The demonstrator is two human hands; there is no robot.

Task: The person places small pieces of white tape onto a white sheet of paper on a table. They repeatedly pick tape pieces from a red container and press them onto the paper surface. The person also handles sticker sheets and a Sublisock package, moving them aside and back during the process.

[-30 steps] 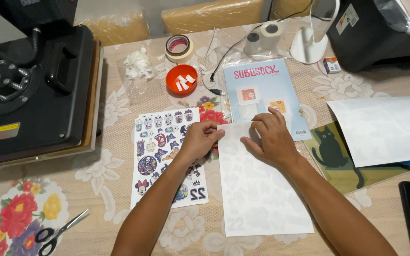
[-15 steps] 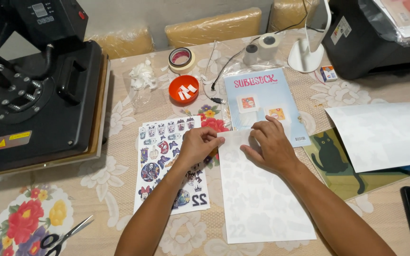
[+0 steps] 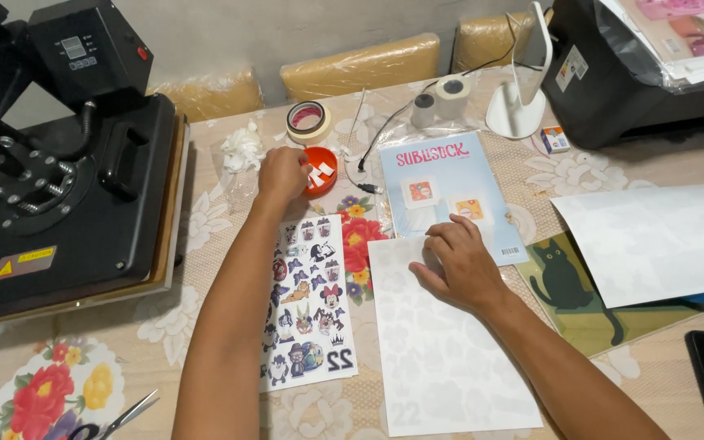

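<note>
My left hand (image 3: 283, 173) reaches across the table, and its fingers curl around the left rim of a round orange tape dispenser (image 3: 322, 172). The forearm lies over a sheet of cartoon stickers (image 3: 313, 303). My right hand (image 3: 459, 265) rests palm down, fingers apart, on the top edge of a white paper sheet (image 3: 442, 358) next to the stickers. It holds nothing.
A black heat press (image 3: 67, 179) fills the left side. A masking tape roll (image 3: 309, 121), a light blue packet (image 3: 450, 191), a white stand (image 3: 519, 106) and a black printer (image 3: 653, 73) stand further back. Scissors (image 3: 124, 415) lie at front left. A cat picture (image 3: 580, 293) and another white sheet (image 3: 662, 244) lie at right.
My left hand has left the sticker sheet and moved away from me to the orange tape dispenser. My right hand stays on the white sheet.
</note>
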